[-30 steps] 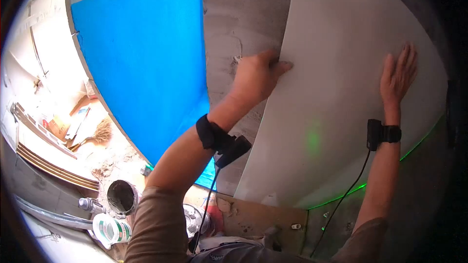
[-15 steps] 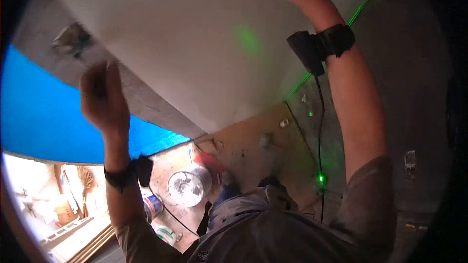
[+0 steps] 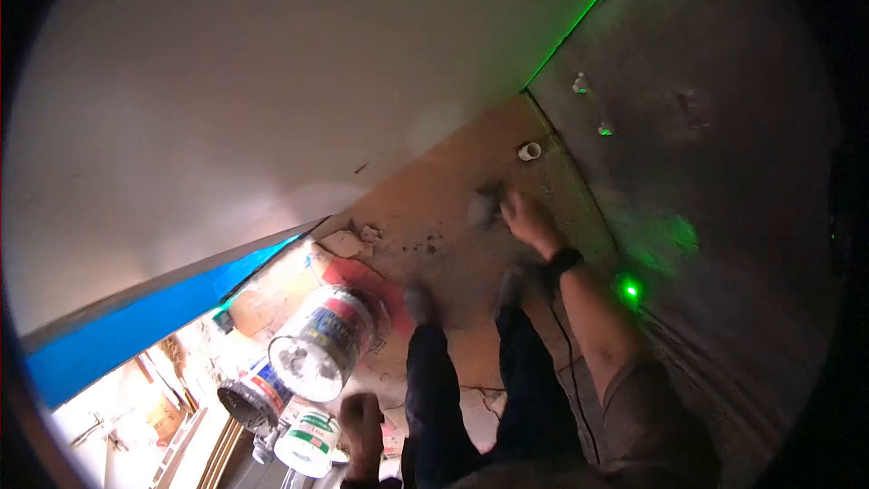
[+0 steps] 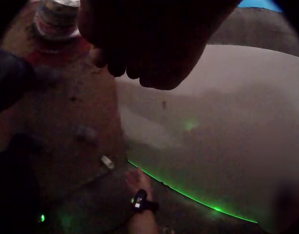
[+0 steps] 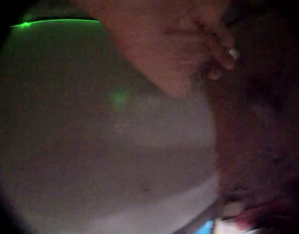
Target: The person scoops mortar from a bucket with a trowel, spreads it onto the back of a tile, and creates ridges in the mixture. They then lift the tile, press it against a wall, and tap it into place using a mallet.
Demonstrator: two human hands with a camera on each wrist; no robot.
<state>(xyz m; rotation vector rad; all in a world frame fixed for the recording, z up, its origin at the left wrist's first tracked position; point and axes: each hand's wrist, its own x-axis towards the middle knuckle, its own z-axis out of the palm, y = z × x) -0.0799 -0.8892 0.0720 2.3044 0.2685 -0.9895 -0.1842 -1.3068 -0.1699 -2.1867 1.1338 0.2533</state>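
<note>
My right hand (image 3: 532, 222) hangs over the brown floor with its fingers loosely bent and nothing seen in it. In the head view it overlaps a small dark grey lump (image 3: 483, 206). The right wrist view shows this hand (image 5: 173, 48) in front of a large pale panel (image 5: 105, 146). Low beside the buckets is my left hand (image 3: 362, 424), its fingers loosely curled and nothing visible in them. It is dark against the panel in the left wrist view. The big pale panel (image 3: 272, 63) stands upright along the wall, apart from both hands.
A paint-smeared bucket (image 3: 317, 344), a dark-mouthed bucket (image 3: 246, 406) and a white-green tub (image 3: 310, 442) stand at lower left. A white cup-like piece (image 3: 529, 152) lies near the corner. A green laser light (image 3: 632, 290) shines at right. Blue sheeting (image 3: 136, 326) shows beyond the panel.
Both hands have left the pale panel and dropped: the left toward the buckets, the right over the floor. The head view has tilted down from the wall to the floor and feet.
</note>
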